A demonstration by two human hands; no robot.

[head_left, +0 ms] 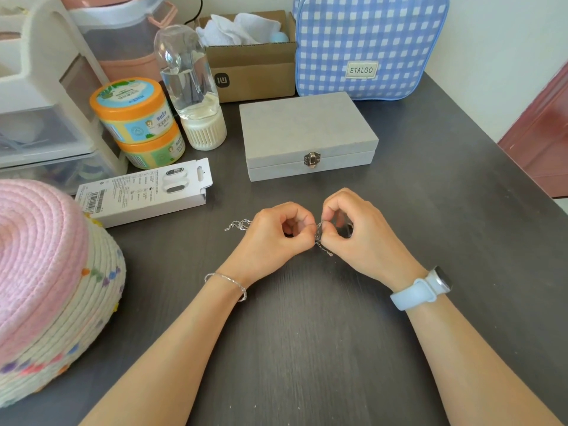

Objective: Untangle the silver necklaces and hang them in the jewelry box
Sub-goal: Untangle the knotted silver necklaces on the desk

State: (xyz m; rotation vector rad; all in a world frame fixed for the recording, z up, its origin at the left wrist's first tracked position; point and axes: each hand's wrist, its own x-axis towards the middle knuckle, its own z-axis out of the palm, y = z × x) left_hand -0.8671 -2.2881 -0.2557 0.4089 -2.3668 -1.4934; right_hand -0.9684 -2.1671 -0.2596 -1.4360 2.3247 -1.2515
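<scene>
Your left hand (281,233) and right hand (353,229) both pinch the tangled silver necklaces (319,238) with curled fingers, just in front of the closed grey jewelry box (307,130); loose chain trails left of that box's near side

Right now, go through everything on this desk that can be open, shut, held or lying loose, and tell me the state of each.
jewelry box: lid down, clasp fastened.
silver necklaces: tangled, pinched between both hands, one end trailing on the table.
left hand: pinches the chains.
right hand: pinches the chains.
cardboard box: open, white cloth inside.
checked bag: upright; zip not readable.
orange-lidded jars: stacked, lids on.
</scene>
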